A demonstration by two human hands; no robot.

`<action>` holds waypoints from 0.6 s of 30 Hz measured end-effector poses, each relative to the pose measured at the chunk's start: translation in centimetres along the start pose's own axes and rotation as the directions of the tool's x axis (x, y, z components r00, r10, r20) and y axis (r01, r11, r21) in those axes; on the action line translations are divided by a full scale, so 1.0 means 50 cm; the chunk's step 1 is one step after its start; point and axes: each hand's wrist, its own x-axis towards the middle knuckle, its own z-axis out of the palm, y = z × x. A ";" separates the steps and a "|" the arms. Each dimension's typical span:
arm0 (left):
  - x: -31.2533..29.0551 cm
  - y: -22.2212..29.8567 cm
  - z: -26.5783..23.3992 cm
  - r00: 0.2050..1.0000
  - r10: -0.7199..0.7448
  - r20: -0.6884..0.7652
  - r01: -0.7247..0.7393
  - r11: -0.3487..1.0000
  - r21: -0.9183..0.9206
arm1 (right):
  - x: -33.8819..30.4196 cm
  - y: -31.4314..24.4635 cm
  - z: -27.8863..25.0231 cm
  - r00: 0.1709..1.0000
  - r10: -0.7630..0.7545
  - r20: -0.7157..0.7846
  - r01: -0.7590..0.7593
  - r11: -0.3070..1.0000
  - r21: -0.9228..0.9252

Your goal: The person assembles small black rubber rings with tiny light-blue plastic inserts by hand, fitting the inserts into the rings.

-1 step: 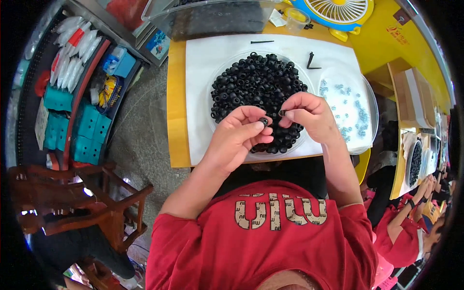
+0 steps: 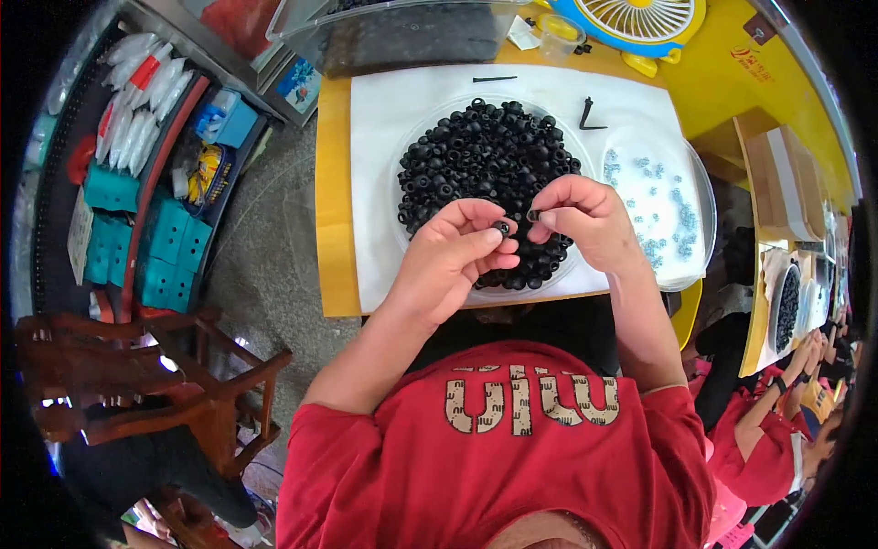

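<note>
From the head view, the left hand pinches a small black rubber ring between thumb and forefinger, and the right hand is closed on a second small dark piece at its fingertips; what that piece is cannot be told at this size. The two pieces sit just apart, facing each other, right above the near edge of the pile of black rings.

To do this well, I judge the pieces should meet square, hole to end, with the fingertips kept back from the mating faces so nothing is hidden or squeezed out of round. Working low over the pile means a dropped piece falls back among its own kind.

The pile lies in a clear round dish just beyond the hands. To the right of the right hand, a second clear dish holds small pale parts. Both stand on a white sheet over a yellow bench. Beyond the dishes stand a clear tub and a small fan. Left of the left hand, on the floor, are teal bins and a wooden chair. Far right, other people in red work at similar dishes.
</note>
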 end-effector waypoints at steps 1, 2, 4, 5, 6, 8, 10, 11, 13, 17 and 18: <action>0.004 -0.005 0.003 1.000 0.003 0.008 -0.003 1.000 0.003 | -0.003 0.007 0.000 1.000 -0.026 0.006 0.026 0.999 0.040; 0.008 -0.008 0.006 1.000 0.006 0.016 -0.006 1.000 0.006 | -0.006 0.010 0.000 0.999 -0.053 0.010 0.052 0.995 0.080; 0.012 -0.014 0.010 1.000 0.004 0.010 -0.004 1.000 0.017 | -0.014 0.008 0.004 0.996 -0.088 -0.010 0.089 0.993 0.075; 0.014 -0.016 0.011 1.000 0.012 0.003 -0.013 1.000 0.027 | -0.016 0.005 0.005 0.993 -0.120 -0.024 0.121 0.991 0.061; 0.015 -0.018 0.011 1.000 0.021 -0.003 -0.021 0.999 0.038 | -0.018 0.003 0.004 0.992 -0.124 -0.026 0.125 0.990 0.068; 0.014 -0.022 0.011 0.999 0.031 -0.008 -0.031 0.998 0.056 | -0.019 -0.001 0.002 0.985 -0.170 -0.005 0.170 0.985 -0.024; 0.015 -0.026 0.012 0.999 0.042 -0.012 -0.041 0.997 0.072 | -0.023 -0.008 0.007 0.983 -0.186 0.003 0.185 0.979 -0.086; 0.015 -0.028 0.013 0.998 0.057 -0.020 -0.054 0.994 0.092 | -0.024 -0.010 0.010 0.980 -0.197 0.014 0.196 0.969 -0.152; 0.016 -0.033 0.015 0.997 0.069 -0.027 -0.066 0.991 0.116 | -0.022 -0.004 0.013 0.969 -0.244 0.020 0.242 0.941 -0.238; 0.012 -0.041 0.017 0.992 0.117 -0.039 -0.108 0.977 0.182 | -0.023 -0.005 0.018 0.954 -0.299 0.031 0.287 0.874 -0.392; 0.011 -0.041 0.019 0.992 0.115 -0.041 -0.106 0.977 0.184 | -0.025 -0.009 0.021 0.954 -0.299 0.029 0.286 0.875 -0.390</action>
